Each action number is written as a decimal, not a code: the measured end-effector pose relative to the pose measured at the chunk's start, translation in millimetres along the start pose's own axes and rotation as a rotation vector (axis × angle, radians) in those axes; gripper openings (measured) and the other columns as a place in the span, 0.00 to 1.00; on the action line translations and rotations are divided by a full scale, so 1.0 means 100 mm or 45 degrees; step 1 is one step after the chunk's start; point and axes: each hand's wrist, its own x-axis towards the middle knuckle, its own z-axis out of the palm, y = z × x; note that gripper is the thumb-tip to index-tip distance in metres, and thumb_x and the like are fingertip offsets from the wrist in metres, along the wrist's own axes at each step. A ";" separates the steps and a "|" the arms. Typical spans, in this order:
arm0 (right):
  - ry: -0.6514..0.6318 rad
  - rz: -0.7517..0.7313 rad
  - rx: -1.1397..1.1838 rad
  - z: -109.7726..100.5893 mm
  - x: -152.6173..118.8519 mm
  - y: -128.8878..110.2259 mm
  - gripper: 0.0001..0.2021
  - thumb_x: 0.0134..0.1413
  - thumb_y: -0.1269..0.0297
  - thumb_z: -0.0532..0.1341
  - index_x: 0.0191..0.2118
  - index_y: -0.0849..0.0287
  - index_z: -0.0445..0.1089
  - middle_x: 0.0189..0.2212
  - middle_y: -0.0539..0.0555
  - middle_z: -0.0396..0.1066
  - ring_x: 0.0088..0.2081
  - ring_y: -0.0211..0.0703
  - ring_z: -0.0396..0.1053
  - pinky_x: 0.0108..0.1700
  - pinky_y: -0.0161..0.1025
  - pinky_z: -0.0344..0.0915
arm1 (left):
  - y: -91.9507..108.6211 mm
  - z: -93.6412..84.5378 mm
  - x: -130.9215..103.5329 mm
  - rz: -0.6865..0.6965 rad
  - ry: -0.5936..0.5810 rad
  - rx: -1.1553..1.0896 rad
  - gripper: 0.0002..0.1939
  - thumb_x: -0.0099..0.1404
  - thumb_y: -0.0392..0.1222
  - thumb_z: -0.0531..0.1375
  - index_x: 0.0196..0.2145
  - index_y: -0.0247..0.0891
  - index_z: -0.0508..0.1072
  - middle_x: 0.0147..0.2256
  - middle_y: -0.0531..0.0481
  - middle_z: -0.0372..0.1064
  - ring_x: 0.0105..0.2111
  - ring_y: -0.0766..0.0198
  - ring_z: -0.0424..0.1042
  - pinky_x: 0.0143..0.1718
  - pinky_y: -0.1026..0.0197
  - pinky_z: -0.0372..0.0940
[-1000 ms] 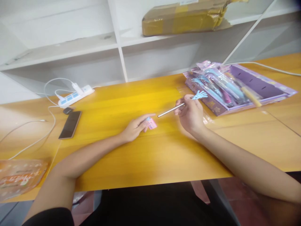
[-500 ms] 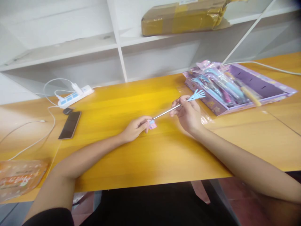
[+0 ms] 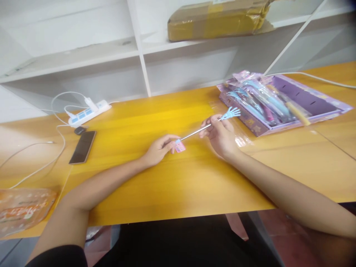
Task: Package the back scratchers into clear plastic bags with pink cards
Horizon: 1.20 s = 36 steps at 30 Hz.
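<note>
Between my two hands a back scratcher [image 3: 196,132] is held above the table, slanting up to the right. It has a thin metal rod and a light-blue hand-shaped head. My right hand [image 3: 221,137] pinches the rod just below that head. At the other end, my left hand [image 3: 159,150] is closed on the handle, most of which the fingers hide. A small pink and blue tag [image 3: 180,146] hangs beside the left fingertips. To the right of my right hand lies a clear plastic wrapper [image 3: 242,139].
A purple display box [image 3: 311,128] with several wrapped back scratchers [image 3: 267,102] stands at the back right. On the left are a phone [image 3: 82,147], a white power strip [image 3: 91,113] with cables, and an orange package [image 3: 26,211]. A cardboard box [image 3: 217,24] rests on the shelf.
The back scratcher's head and my right hand have shifted slightly left. The tag has turned a little, showing more pink. Both hands keep their hold.
</note>
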 end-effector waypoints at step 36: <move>-0.077 -0.073 -0.045 0.13 -0.04 0.01 0.20 0.63 0.39 0.69 0.42 0.53 0.76 0.33 0.48 0.73 0.21 0.33 0.66 0.22 0.34 0.64 | 0.02 -0.02 0.03 -0.105 0.035 0.016 0.21 0.77 0.55 0.61 0.54 0.36 0.79 0.30 0.49 0.76 0.26 0.68 0.67 0.31 0.63 0.61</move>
